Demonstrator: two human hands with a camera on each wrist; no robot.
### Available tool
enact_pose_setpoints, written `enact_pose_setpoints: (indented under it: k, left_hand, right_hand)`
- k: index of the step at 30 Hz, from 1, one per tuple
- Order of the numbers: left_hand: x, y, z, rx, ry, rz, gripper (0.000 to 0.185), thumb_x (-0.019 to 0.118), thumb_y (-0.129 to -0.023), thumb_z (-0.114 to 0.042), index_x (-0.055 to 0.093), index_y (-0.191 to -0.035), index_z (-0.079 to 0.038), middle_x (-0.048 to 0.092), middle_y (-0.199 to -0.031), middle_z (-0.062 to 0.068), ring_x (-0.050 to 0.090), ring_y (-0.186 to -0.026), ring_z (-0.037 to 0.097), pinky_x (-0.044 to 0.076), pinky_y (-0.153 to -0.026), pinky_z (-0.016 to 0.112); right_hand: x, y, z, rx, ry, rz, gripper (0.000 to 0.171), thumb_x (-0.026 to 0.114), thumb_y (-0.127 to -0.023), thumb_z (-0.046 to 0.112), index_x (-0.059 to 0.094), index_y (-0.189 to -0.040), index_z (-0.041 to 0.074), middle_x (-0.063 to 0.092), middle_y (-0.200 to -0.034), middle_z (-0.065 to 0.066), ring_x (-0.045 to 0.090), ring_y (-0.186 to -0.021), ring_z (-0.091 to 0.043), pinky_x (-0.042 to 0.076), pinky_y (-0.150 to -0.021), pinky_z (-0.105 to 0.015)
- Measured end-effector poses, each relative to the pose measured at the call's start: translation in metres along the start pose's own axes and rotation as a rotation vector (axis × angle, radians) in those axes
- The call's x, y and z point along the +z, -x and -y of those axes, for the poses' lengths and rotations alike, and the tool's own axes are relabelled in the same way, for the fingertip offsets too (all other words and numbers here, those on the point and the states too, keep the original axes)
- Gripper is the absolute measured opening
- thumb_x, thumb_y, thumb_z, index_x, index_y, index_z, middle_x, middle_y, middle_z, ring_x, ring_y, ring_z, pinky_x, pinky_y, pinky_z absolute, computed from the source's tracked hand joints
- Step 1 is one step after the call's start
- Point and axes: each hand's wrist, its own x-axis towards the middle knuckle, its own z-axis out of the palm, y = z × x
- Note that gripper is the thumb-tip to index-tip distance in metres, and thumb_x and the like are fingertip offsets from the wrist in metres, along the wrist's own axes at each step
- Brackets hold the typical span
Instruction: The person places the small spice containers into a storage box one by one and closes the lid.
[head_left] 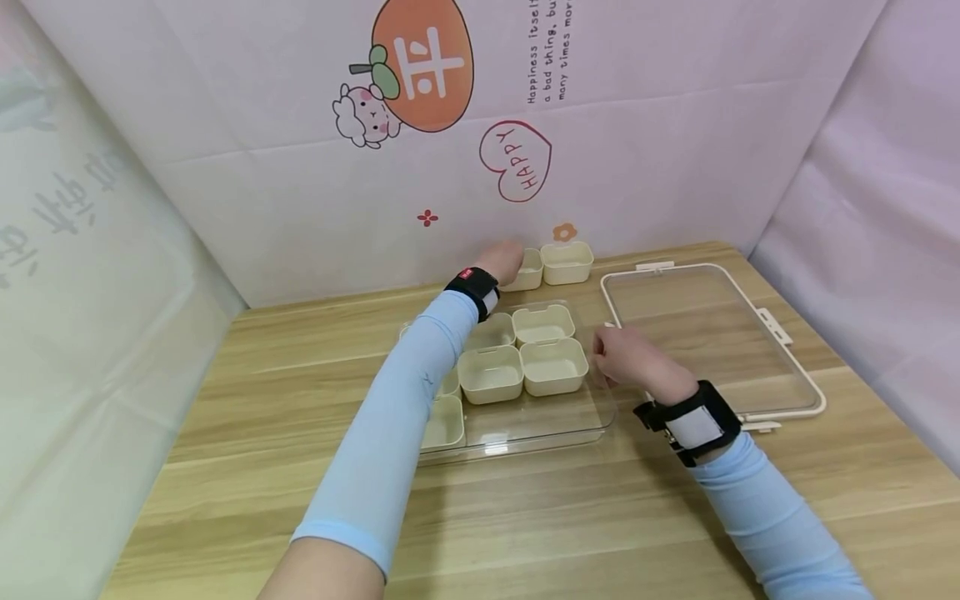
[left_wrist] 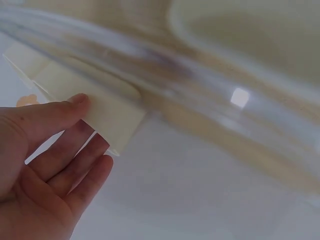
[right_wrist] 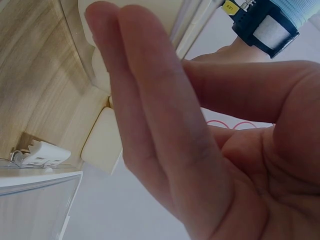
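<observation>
At the back edge of the table my left hand pinches the wall of a small cream container, thumb on one side and fingers on the other in the left wrist view. A second cream container stands just right of it. In front is a clear shallow box with several such containers standing in rows, partly hidden by my left arm. Beside the box's right wall, my right hand has its fingers loosely bent. In the right wrist view nothing shows between those fingers and the thumb.
A clear lid with a white frame and white latches lies on the right of the wooden table. White printed cloth rises behind the table, with more cloth at both sides.
</observation>
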Motion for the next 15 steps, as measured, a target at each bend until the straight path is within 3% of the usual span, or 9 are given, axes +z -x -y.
enact_pose_setpoints:
  k: [15]
  left_hand:
    - [-0.0016, 0.0052, 0.0025, 0.014, -0.004, -0.032, 0.018, 0.047, -0.097, -0.007, 0.063, -0.104, -0.007, 0.062, -0.103, 0.008, 0.055, -0.090, 0.020, 0.048, -0.079, 0.030]
  right_hand:
    - [0.0007, -0.0001, 0.0010, 0.011, -0.021, 0.014, 0.012, 0.048, -0.092, 0.006, 0.052, -0.081, 0.003, 0.060, -0.067, -0.006, 0.055, -0.059, -0.016, 0.041, -0.054, -0.027]
